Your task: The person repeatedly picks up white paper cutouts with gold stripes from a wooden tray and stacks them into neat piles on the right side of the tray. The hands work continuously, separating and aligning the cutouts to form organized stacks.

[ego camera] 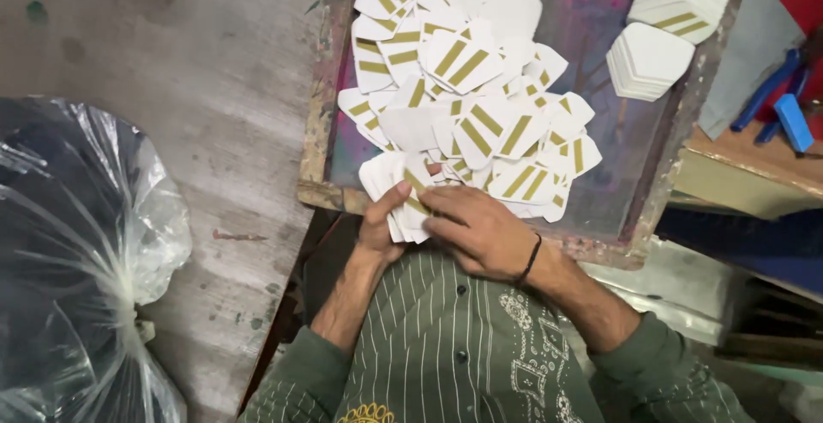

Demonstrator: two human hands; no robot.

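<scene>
My left hand (380, 226) grips a small stack of white shield-shaped cards (396, 190) at the near edge of a wooden frame (319, 106). My right hand (476, 230), with a dark band at the wrist, rests its fingers on top of that stack. A loose heap of the same white cards with gold stripes (467, 89) covers the stained mesh inside the frame, just beyond both hands.
Two neat stacks of cards (651, 61) (681, 3) stand at the frame's far right. A clear plastic bag with dark contents (77, 260) sits at left on the worn wooden surface (214, 89). Blue tools (793, 119) lie on a board at right.
</scene>
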